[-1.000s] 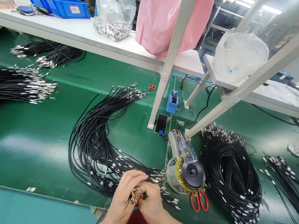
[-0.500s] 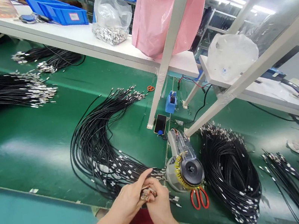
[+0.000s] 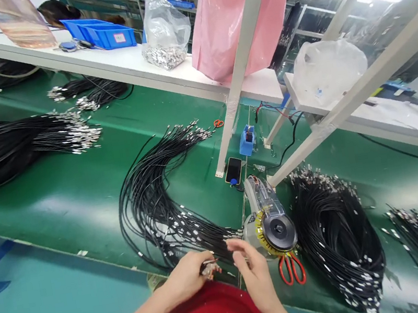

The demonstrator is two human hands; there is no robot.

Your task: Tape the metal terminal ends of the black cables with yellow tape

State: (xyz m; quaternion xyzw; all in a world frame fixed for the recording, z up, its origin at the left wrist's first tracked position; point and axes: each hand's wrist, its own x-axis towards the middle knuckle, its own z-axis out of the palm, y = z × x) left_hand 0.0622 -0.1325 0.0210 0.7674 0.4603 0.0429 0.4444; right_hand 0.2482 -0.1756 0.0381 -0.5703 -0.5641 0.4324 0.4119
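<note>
While the bare right hand [image 3: 253, 271] is apart from it, bare left hand [image 3: 190, 277]: curled closed around a small cluster of silvery and coppery pieces [image 3: 211, 268], too small to identify, near the front edge of the glossy green tabletop [image 3: 67, 189].
Right hand: open, fingers loosely bent.
Curved bundle of thin black cables with silvery tips [image 3: 145, 193]: on the tabletop, one end just beyond the hands.
Round grey machine with black disc and yellow ring [image 3: 278, 228]: just beside the right hand.
Red-handled scissors [image 3: 293, 268]: at the machine's near side.
Looped black cable bundle [image 3: 353, 266]: right of the machine.
</note>
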